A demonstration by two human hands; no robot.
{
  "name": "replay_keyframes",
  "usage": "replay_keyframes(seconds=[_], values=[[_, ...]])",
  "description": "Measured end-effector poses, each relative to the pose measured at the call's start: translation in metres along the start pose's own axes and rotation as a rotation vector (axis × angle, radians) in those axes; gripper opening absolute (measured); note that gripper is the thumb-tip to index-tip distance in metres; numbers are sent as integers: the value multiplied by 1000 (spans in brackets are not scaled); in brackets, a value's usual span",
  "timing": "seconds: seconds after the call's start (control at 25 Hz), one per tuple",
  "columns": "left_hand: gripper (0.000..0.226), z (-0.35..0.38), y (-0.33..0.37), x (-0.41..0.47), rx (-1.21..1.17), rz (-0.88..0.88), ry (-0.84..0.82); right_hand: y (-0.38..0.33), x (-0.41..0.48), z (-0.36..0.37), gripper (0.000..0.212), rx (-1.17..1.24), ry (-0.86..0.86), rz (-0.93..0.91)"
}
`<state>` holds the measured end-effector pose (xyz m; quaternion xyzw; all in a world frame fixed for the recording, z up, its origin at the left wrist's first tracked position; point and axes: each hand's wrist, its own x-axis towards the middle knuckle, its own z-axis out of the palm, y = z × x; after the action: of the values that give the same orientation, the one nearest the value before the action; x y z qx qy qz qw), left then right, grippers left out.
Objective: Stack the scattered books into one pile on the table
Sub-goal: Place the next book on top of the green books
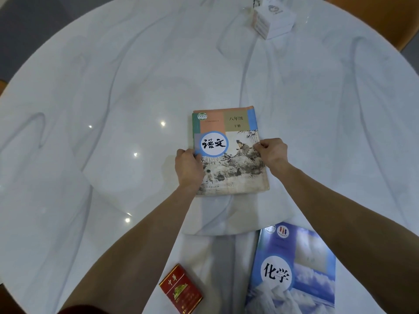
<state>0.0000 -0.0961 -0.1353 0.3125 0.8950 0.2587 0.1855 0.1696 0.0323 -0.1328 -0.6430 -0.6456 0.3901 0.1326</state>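
In the head view, a round white marble-patterned table [113,109] with grey veins fills almost the whole picture. Near its middle lies a worn paperback textbook with a salmon, tan and blue cover and an ink-painting scene [229,152], face up, its spine on the left. A thin green edge shows along its left and far-left side, so it seems to rest on top of at least one other book, though how many lie beneath cannot be told.

The left hand [188,168] grips the left edge of this textbook, thumb on the cover beside the white circle with black characters, the other fingers hidden below the edge. The right hand [273,152] is closed on the right edge of the same textbook, thumb and fingertips pinching it about halfway along. Both bare forearms reach in from the near side.

Near and to the right, well apart from the middle textbook, a blue paperback textbook with clouds and a white circle [294,273] lies flat on the table, partly passing under the right forearm. To its left, near the table's near edge, sits a red and gold cigarette pack [180,290], between the two forearms.

At the far right of the table stands a small white paper box [273,21], blurred
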Motion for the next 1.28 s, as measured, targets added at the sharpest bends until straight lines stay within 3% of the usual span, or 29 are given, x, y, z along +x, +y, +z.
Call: replay_keyframes(seconds=[0.08, 0.24, 0.48, 0.76, 0.92, 1.12, 1.28], values=[[25, -3, 1, 0, 34, 12, -17, -2, -2, -2, 50, -41, -19, 2], [28, -11, 3, -3, 249, 115, -37, -5, -12, -11, 31, -203, -71, -34], [27, -19, 11, -26, 570, 392, -76, 1, -47, -27, 29, -490, -43, -125], [28, -25, 39, -80, 578, 594, -96, 43, -110, -51, 28, -611, 68, -264], [26, -15, 45, -122, 562, 675, -130, 79, -144, -64, 29, -653, 84, -230], [26, 8, 33, -166, 571, 698, -229, 131, -185, -72, 25, -666, 83, -150], [25, 27, 15, -200, 494, 610, -319, 170, -212, -71, 27, -644, 64, -54]])
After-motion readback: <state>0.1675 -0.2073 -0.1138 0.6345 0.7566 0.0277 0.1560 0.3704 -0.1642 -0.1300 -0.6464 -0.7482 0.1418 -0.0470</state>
